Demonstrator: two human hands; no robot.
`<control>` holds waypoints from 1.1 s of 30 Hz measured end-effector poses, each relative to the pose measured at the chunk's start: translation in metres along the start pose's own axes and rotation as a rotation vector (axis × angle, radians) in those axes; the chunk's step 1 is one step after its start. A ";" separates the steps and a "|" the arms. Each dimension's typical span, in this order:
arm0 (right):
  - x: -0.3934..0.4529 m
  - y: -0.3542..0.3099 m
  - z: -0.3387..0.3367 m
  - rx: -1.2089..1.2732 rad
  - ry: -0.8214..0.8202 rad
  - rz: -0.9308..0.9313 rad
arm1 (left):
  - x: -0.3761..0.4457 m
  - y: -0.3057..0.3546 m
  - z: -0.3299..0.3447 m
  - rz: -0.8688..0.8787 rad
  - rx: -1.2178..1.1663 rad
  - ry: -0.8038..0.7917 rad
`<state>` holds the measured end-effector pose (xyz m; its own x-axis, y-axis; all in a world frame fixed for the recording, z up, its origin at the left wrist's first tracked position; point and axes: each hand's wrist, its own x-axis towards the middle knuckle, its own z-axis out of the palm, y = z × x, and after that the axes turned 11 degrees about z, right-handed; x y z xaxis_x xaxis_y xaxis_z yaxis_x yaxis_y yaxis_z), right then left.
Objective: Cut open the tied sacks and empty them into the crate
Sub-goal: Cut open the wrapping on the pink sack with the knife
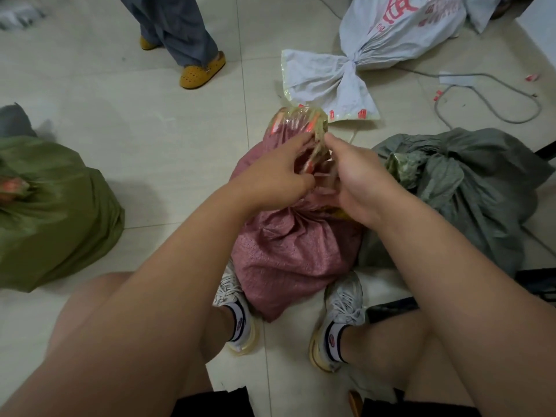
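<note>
Pink sack (288, 260) stands braced between the feet; left hand (270, 179) and right hand (358, 182) pinch its gathered neck (304, 127), fingers curled, probably exposing the tie.

Under both hands, the left hand (270, 179) and the right hand (359, 188), sits a dusty pink woven sack (288, 254) whose gathered top (298, 121) is yellowish clear plastic with red-orange marks. Left of the left hand lies an olive green sack (54, 212); right of the right hand a grey-green sack (469, 200). Beyond the hands a white sack (376, 46) carries red printed characters. The floor (168, 139) is pale cream tile. Near the wrists, 2 white-grey sneakers (343, 308) with white socks banded dark; farther off, mustard-yellow clogs (203, 72) below grey trousers (174, 22)
</note>
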<state>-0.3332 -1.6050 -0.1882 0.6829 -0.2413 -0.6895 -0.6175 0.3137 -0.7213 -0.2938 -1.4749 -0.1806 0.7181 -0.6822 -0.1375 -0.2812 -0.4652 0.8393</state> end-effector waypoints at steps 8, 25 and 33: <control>0.007 -0.011 -0.020 -0.344 0.191 -0.206 | 0.002 0.005 -0.017 -0.113 -0.271 0.175; -0.003 -0.003 -0.007 -0.195 0.030 -0.216 | 0.004 -0.013 -0.040 -0.019 0.322 0.286; 0.035 0.069 0.017 -0.319 0.243 0.086 | 0.004 -0.017 -0.053 -0.215 0.579 0.459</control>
<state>-0.3453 -1.5758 -0.2612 0.5349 -0.4484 -0.7162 -0.7845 0.0512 -0.6180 -0.2522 -1.4400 -0.1677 0.9514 -0.2997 0.0713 -0.3031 -0.8687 0.3918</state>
